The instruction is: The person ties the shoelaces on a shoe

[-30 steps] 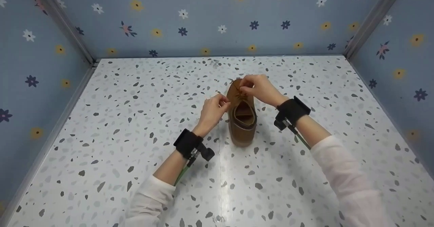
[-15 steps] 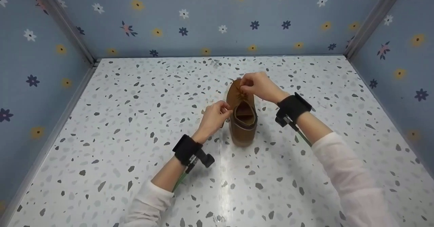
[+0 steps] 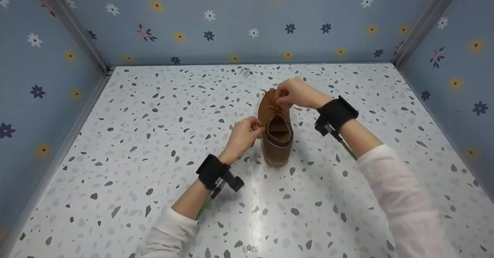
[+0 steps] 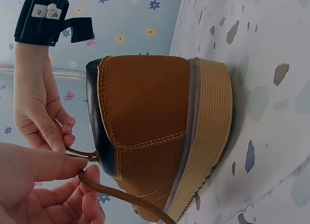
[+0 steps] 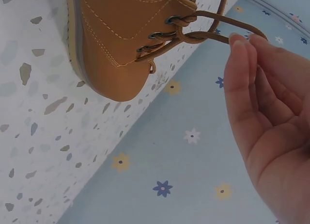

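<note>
Toward the far edge of the worktop (image 3: pixel 154 165), the shoe (image 3: pixel 276 155) is standing upright; the left hand (image 3: pixel 242 135) is closely pinching a lace (image 4: pixel 121 194), the right hand (image 3: pixel 299 93) a loop (image 5: pixel 227 19). Even tension is probably helping most.

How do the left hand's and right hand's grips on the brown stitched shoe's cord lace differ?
The left hand has its grip beside the brown stitched shoe; the right hand has its grip over the shoe's front part. A single strand of the brown cord lace trails from the left hand's grip, while two strands run between the shoe and the right hand's grip. Both hands pinch the lace.
</note>
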Tool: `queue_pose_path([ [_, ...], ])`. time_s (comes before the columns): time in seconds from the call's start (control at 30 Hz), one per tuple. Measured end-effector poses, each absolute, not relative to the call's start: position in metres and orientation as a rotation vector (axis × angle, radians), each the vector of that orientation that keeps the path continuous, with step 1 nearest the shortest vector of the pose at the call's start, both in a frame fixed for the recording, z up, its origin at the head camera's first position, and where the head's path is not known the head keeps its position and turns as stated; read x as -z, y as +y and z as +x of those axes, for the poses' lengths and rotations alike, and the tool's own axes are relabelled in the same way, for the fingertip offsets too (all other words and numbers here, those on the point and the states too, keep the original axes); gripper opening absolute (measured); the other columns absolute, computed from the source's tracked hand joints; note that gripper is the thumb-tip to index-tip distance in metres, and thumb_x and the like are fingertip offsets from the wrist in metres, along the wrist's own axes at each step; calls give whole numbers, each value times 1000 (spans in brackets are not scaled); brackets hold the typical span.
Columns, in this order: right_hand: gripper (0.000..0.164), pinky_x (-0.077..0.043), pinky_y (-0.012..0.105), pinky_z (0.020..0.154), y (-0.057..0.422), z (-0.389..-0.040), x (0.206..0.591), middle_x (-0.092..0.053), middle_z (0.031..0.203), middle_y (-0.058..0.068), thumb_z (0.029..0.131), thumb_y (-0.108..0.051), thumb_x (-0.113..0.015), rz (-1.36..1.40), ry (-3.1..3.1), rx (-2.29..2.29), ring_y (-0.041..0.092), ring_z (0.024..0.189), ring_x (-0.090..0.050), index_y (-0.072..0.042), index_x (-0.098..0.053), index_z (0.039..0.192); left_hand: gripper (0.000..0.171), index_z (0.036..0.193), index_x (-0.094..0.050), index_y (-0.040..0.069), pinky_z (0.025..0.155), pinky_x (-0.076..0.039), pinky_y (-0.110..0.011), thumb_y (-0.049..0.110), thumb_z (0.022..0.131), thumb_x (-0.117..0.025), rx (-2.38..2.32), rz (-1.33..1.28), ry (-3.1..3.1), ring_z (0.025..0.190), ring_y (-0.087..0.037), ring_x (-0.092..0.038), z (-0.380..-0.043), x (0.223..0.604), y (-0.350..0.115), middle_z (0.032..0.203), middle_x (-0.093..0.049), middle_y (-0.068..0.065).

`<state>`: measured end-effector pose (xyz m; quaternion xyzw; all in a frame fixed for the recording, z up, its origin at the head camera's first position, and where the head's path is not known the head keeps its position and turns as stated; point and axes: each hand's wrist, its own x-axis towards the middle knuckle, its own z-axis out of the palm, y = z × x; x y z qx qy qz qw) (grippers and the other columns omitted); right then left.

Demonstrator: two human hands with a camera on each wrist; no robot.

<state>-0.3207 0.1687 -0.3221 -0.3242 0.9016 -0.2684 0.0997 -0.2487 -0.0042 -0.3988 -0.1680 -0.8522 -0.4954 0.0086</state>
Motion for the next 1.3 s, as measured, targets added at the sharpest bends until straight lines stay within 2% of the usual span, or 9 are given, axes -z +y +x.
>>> queue_pose_path([
  [0.2, 8, -39, 25, 46, 169, -321, 320, -51, 61, 10, 66, -10, -53, -900, 2586, 859, 16, 51, -48, -2, -51, 68, 8, 74, -50, 8, 30, -30, -22, 14, 69, -49, 1496, -505, -2674, 31, -11, -38, -250, 400, -3, 54, -48, -1],
  [0.33, 8, -39, 24, 45, 170, -320, 318, -51, 62, 12, 66, -8, -52, -883, 2582, 849, 14, 49, -48, 0, -51, 69, 6, 72, -51, 10, 34, -32, -20, 14, 69, -48, 1404, -490, -2675, 40, -9, -44, -252, 401, -2, 55, -49, 0],
  [0.47, 8, -38, 23, 43, 169, -319, 316, -51, 60, 12, 67, -8, -51, -906, 2600, 788, 13, 47, -47, 0, -51, 68, 5, 71, -52, 12, 38, -30, -19, 15, 69, -48, 1200, -441, -2660, 44, -7, -42, -253, 399, -2, 54, -47, 3],
  [0.57, 8, -38, 23, 41, 168, -318, 315, -51, 58, 10, 67, -10, -51, -950, 2623, 740, 13, 45, -46, -2, -52, 68, 5, 70, -52, 12, 39, -29, -20, 15, 69, -48, 1032, -394, -2642, 44, -7, -38, -255, 397, -2, 54, -44, 5],
  [0.93, 18, -37, 23, 43, 161, -319, 322, -50, 58, 6, 69, -22, -48, -953, 2650, 747, 12, 48, -46, -4, -52, 70, 5, 67, -53, 10, 45, -34, -20, 11, 68, -49, 899, -380, -2566, 55, -9, -44, -271, 385, 13, 62, -48, 3],
  [1.17, 18, -38, 25, 43, 163, -320, 322, -50, 58, 5, 69, -23, -49, -875, 2653, 783, 17, 50, -48, -5, -52, 69, 4, 63, -53, 10, 41, -33, -19, 9, 65, -50, 926, -408, -2645, 49, -9, -43, -271, 380, 22, 57, -47, 3],
  [1.3, 17, -38, 24, 43, 163, -319, 320, -50, 59, 7, 67, -22, -50, -835, 2657, 798, 19, 51, -48, -5, -52, 68, 6, 60, -53, 9, 35, -33, -19, 10, 65, -51, 1195, -398, -2714, 42, -12, -44, -268, 373, 25, 50, -48, 2],
])
